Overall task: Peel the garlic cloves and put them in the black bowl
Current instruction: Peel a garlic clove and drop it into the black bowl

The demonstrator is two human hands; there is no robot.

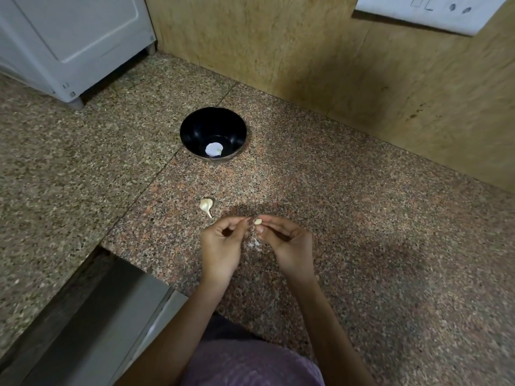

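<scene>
A pale garlic clove (258,221) is pinched between the fingertips of both hands above the granite counter. My left hand (221,247) holds it from the left and my right hand (287,245) from the right, fingers curled. Bits of papery skin (254,243) lie on the counter under the hands. An unpeeled clove with a stem (206,205) lies just beyond my left hand. The black bowl (195,126) stands farther back, with a white patch and one small pale clove (219,151) at its bottom.
A white appliance (72,43) stands on feet at the back left. A wooden wall panel (306,51) runs behind the counter, with a white switchboard (434,12) at the top right. The counter edge drops to a metal drawer front (92,316) at the lower left.
</scene>
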